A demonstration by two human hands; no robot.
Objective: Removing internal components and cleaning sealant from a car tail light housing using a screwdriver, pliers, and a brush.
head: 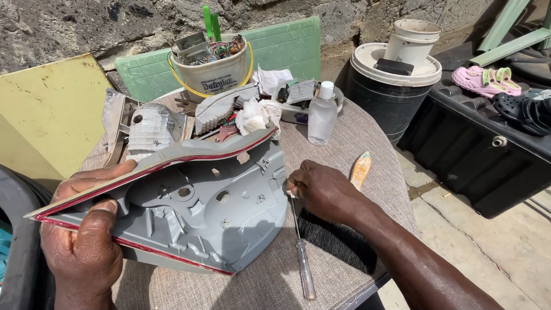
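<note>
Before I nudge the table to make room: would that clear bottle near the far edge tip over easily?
Probably: the clear bottle is tall, narrow and stands upright on soft cloth. It looks like light plastic, so a bump could topple it; once down, its round body might roll.

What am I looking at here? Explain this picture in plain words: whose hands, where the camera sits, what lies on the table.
One picture, taken by a camera worn on a person's head, looking down at their own bare hands. The left hand grips a grey plastic lamp housing with a red edge. The right hand touches its side, fingers closed on something too small to tell. On the cloth-covered table lie a screwdriver, a clear bottle, a bucket of parts and loose scraps.
</note>
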